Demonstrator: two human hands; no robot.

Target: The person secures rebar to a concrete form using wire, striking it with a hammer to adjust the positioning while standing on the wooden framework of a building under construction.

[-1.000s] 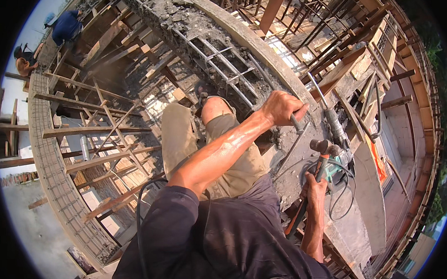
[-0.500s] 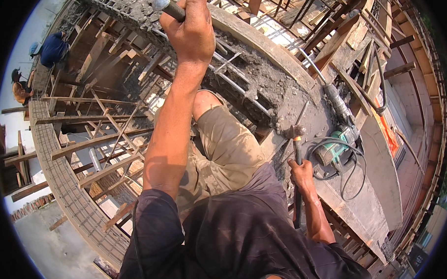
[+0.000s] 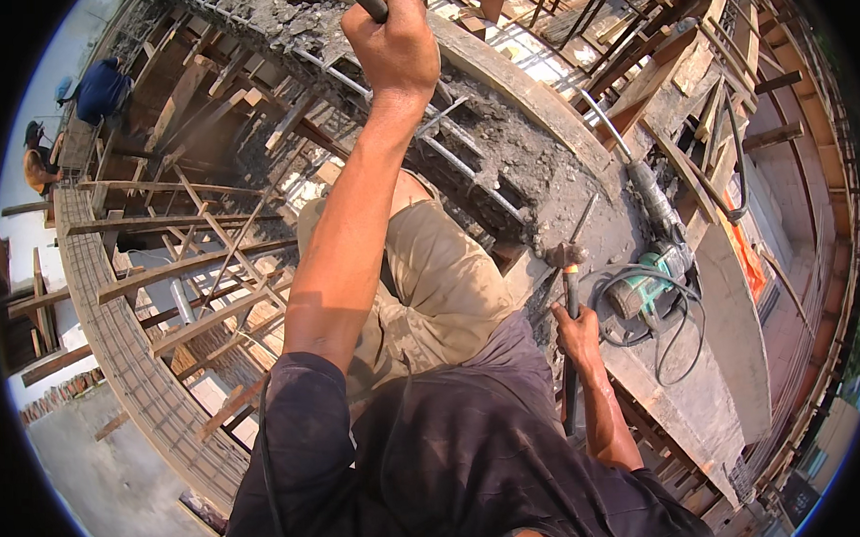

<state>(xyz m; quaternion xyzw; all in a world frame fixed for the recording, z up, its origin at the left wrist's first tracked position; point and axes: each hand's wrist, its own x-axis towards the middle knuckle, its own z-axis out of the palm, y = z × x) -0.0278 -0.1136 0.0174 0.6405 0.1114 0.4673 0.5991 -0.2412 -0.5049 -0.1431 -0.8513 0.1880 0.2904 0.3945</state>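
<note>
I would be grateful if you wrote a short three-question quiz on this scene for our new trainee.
1. Multiple choice: what does the person's right hand grip?
a) a saw
b) a hammer
c) a bucket

2. True or false: the left hand is holding the teal power tool.

3. Counting: how many other people show at the picture's upper left?

Key
1. b.
2. False; the left hand grips a dark rod, and the power tool lies apart from it.
3. Two.
</note>
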